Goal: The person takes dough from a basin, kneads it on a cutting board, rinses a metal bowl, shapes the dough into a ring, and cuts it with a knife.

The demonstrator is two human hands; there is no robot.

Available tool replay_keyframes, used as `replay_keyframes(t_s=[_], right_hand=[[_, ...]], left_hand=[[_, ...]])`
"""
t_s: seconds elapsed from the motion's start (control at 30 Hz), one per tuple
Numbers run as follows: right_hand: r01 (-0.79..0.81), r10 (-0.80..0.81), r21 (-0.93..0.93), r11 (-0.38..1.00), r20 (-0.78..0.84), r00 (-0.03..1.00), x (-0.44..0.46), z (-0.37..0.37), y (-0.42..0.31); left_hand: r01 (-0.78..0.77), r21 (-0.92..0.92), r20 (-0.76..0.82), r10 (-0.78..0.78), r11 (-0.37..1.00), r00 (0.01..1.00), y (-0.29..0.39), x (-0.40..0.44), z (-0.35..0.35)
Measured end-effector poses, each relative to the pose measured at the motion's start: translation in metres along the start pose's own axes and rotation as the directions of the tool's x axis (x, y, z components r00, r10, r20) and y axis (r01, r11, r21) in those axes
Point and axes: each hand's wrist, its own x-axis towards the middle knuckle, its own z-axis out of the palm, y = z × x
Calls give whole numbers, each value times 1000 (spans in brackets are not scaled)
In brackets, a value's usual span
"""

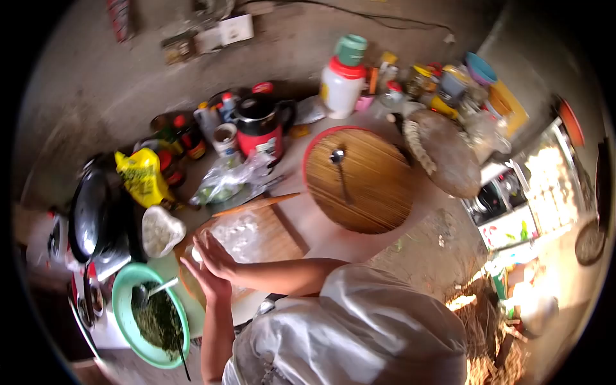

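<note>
My right hand (216,255) and my left hand (208,280) are pressed together, palms facing, with a small white piece of dough (196,254) showing between them. Both hands are above the near-left part of a wooden board (280,232) dusted with white flour (236,235). A rolling pin (258,204) lies along the board's far edge. Left of my hands stands a whitish bowl (160,219) with pale contents. Below it, a mint-green basin (120,308) holds chopped dark greens (157,324) and a metal spoon (157,289).
A round slatted tray (378,192) with a spoon (339,168) on it lies to the right. Behind stand a red-black kettle (260,128), a white jug (342,90), a yellow bag (142,176) and several bottles. A black wok (93,215) is at far left.
</note>
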Motion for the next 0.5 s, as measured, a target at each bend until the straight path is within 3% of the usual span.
replay_keyframes(t_s=[0.03, 0.07, 0.1, 0.13, 0.17, 0.2, 0.23, 0.27, 0.3, 0.33, 0.37, 0.43, 0.5], right_hand=[[-41, 60, 221, 974, -81, 995, -14, 12, -12], [11, -13, -36, 999, -66, 998, -27, 18, -20], [90, -102, -277, 957, -32, 994, -40, 20, -26], [71, -75, -112, 991, -38, 996, -45, 5, -32], [32, -31, 51, 998, -36, 999, -42, -12, -35], [60, -59, 8, 998, -61, 996, -36, -9, -28], [94, -98, -57, 994, -61, 993, -23, -5, -13], [78, -86, -167, 983, -37, 996, -13, -10, -10], [64, -73, -280, 958, -21, 997, -4, -17, -6], [88, -100, 180, 980, 61, 993, 11, -22, 13], [39, -143, 601, 799, 125, 982, 23, -27, 30], [220, -414, 540, 812, 268, 870, 24, -66, 20], [447, -614, 431, 784, 429, 663, 27, -80, 12]], left_hand=[[-207, 81, -205, 220, 975, 954, -9, 6, 1], [-349, 240, -392, 419, 906, 819, -17, 10, 1], [-127, 138, -341, 167, 982, 925, -4, 18, -28], [110, 41, -262, -96, 993, 960, 4, 26, -69], [54, 44, -99, -49, 998, 994, 0, 34, -80], [161, -5, -55, -161, 987, 985, 13, 10, -39], [121, 358, -178, -59, 926, 982, 15, 6, -32], [119, 320, -246, -38, 940, 968, 9, 6, -36], [48, 402, -140, 9, 914, 990, 6, 11, -51], [188, 475, -195, -106, 859, 975, 19, 7, -46], [329, 533, -257, -222, 780, 941, 32, 2, -39], [329, 554, -271, -208, 765, 940, 43, -1, -37], [338, 575, -277, -212, 745, 937, 54, -2, -34]])
